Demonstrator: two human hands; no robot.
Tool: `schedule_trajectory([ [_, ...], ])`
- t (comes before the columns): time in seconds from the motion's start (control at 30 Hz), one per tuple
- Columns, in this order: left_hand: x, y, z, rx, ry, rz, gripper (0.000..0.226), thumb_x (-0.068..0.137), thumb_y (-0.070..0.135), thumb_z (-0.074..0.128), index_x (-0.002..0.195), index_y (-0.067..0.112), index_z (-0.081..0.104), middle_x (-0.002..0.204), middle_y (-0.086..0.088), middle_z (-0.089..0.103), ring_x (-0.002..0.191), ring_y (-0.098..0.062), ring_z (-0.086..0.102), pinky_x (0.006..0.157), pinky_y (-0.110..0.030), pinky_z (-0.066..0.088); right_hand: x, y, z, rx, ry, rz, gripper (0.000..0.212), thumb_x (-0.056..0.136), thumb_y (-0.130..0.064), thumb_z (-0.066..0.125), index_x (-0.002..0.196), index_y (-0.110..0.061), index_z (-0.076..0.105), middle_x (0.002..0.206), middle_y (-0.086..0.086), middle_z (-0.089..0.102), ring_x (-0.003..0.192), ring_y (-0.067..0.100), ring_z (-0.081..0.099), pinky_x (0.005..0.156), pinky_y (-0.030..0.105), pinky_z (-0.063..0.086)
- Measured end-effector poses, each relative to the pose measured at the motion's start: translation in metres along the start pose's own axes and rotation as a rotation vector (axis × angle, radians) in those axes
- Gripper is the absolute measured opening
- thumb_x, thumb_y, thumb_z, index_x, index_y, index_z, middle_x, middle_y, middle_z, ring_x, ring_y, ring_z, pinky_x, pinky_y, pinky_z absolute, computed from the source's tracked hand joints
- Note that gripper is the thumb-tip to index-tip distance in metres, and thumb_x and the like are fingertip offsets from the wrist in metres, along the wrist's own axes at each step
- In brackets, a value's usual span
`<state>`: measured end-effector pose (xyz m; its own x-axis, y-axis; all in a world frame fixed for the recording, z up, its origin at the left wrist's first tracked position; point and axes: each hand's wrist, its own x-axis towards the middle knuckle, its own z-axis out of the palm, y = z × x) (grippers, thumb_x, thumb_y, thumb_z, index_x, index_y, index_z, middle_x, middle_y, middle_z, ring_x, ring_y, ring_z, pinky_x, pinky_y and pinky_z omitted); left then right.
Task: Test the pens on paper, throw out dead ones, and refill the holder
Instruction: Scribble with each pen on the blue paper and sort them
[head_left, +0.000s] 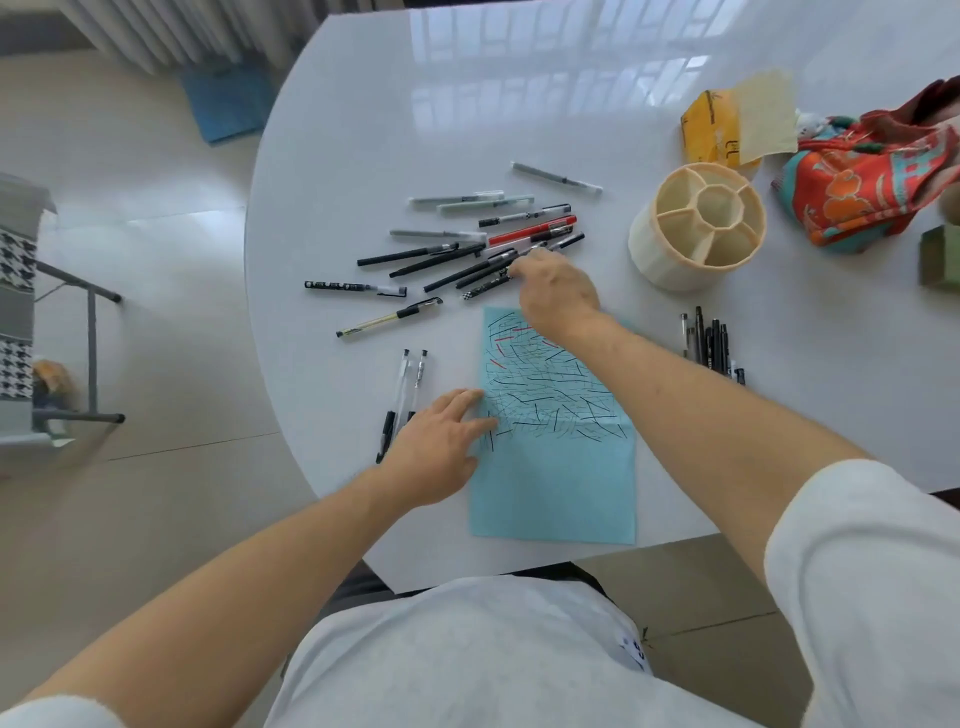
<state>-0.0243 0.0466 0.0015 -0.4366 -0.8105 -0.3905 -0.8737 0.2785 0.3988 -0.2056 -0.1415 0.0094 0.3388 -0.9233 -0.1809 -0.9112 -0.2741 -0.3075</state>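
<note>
A blue paper (556, 488) covered in black and red test strokes lies near the table's front edge. My left hand (441, 447) rests flat on its left edge, fingers straight. My right hand (558, 293) reaches past the paper's top into a loose pile of pens (467, 254), its fingertips at a black patterned pen (485, 287); whether it grips the pen is unclear. A cream pen holder (696, 228) with several empty compartments stands to the right. Two clear pens (410, 384) lie left of the paper, and a group of dark pens (709, 340) lies to its right.
A yellow packet (706, 130) with a cream cloth (766, 111) and a red-orange patterned fabric (872, 171) sit at the back right of the white table (415, 104). A green box (940, 257) is at the right edge. A metal-framed chair (62, 353) stands on the floor to the left.
</note>
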Motion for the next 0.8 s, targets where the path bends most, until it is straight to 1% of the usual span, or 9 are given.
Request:
schedule_trajectory([
  [0.17, 0.0, -0.005, 0.0, -0.001, -0.008, 0.019, 0.062, 0.088, 0.028, 0.058, 0.148, 0.031, 0.042, 0.162, -0.002, 0.021, 0.149, -0.022, 0.016, 0.116, -0.043, 0.032, 0.017, -0.005, 0.012, -0.292, -0.094, -0.038, 0.034, 0.086, 0.006, 0.052, 0.114, -0.012, 0.057, 0.122, 0.01, 0.057, 0.106, 0.032, 0.062, 0.068, 0.037, 0.043],
  [0.3, 0.0, -0.005, 0.001, -0.018, -0.008, 0.014, 0.062, 0.088, 0.03, 0.058, 0.148, 0.03, 0.043, 0.162, -0.003, 0.021, 0.149, -0.022, 0.015, 0.117, -0.045, 0.03, 0.004, 0.009, 0.001, -0.257, -0.128, -0.08, 0.026, 0.087, -0.004, 0.055, 0.112, -0.009, 0.058, 0.112, 0.011, 0.059, 0.09, 0.036, 0.065, 0.067, 0.037, 0.044],
  [0.37, 0.0, -0.003, 0.002, -0.01, -0.008, 0.01, 0.061, 0.088, 0.031, 0.059, 0.147, 0.029, 0.044, 0.161, -0.004, 0.022, 0.149, -0.023, 0.015, 0.119, -0.044, 0.027, -0.012, 0.023, -0.01, -0.075, -0.025, 0.005, 0.022, 0.086, -0.01, 0.057, 0.108, -0.009, 0.061, 0.108, 0.01, 0.059, 0.084, 0.033, 0.062, 0.07, 0.037, 0.046],
  [0.47, 0.001, 0.003, 0.001, -0.026, 0.01, 0.001, 0.056, 0.089, 0.032, 0.06, 0.144, 0.026, 0.049, 0.158, -0.007, 0.029, 0.147, -0.027, 0.018, 0.12, -0.044, 0.025, -0.06, 0.039, -0.03, 0.396, 0.219, 0.239, 0.011, 0.084, -0.015, 0.063, 0.095, -0.017, 0.066, 0.093, 0.002, 0.064, 0.081, 0.02, 0.066, 0.072, 0.029, 0.05],
  [0.53, 0.002, 0.011, 0.002, -0.081, 0.118, 0.002, 0.047, 0.09, 0.031, 0.063, 0.137, 0.023, 0.057, 0.15, -0.007, 0.041, 0.142, -0.028, 0.026, 0.116, -0.045, 0.03, -0.102, 0.044, -0.035, 0.682, 0.29, 0.406, 0.003, 0.083, -0.018, 0.064, 0.084, -0.021, 0.065, 0.074, -0.007, 0.067, 0.063, 0.008, 0.065, 0.059, 0.023, 0.052],
  [0.57, 0.002, 0.017, 0.002, -0.124, 0.188, 0.002, 0.044, 0.091, 0.031, 0.064, 0.133, 0.021, 0.059, 0.145, -0.006, 0.046, 0.138, -0.027, 0.032, 0.114, -0.043, 0.034, -0.124, 0.046, -0.034, 0.812, 0.285, 0.473, 0.004, 0.084, -0.018, 0.064, 0.081, -0.02, 0.066, 0.064, -0.007, 0.066, 0.052, 0.009, 0.06, 0.051, 0.027, 0.05],
  [0.63, 0.003, 0.034, 0.002, -0.255, 0.234, -0.006, 0.041, 0.094, 0.036, 0.062, 0.133, 0.022, 0.059, 0.138, 0.0, 0.052, 0.129, -0.02, 0.041, 0.108, -0.036, 0.039, -0.169, 0.045, -0.025, 1.06, 0.213, 0.547, 0.011, 0.089, -0.014, 0.065, 0.08, -0.01, 0.068, 0.061, 0.001, 0.064, 0.045, 0.017, 0.053, 0.044, 0.03, 0.043],
  [0.7, 0.007, 0.056, 0.002, -0.414, 0.126, -0.011, 0.041, 0.097, 0.041, 0.056, 0.135, 0.027, 0.055, 0.13, 0.008, 0.057, 0.114, -0.01, 0.052, 0.1, -0.031, 0.044, -0.21, 0.04, -0.014, 1.218, 0.124, 0.572, 0.013, 0.092, -0.014, 0.066, 0.084, -0.007, 0.073, 0.068, 0.011, 0.068, 0.047, 0.02, 0.054, 0.044, 0.03, 0.043],
  [0.8, 0.014, 0.086, 0.002, -0.549, -0.085, 0.013, 0.032, 0.099, 0.043, 0.05, 0.128, 0.032, 0.057, 0.102, 0.015, 0.068, 0.083, -0.003, 0.063, 0.08, -0.03, 0.052, -0.249, 0.026, 0.0, 1.337, 0.05, 0.575, 0.013, 0.093, -0.012, 0.064, 0.089, -0.007, 0.075, 0.074, 0.017, 0.073, 0.053, 0.023, 0.062, 0.049, 0.03, 0.051],
])
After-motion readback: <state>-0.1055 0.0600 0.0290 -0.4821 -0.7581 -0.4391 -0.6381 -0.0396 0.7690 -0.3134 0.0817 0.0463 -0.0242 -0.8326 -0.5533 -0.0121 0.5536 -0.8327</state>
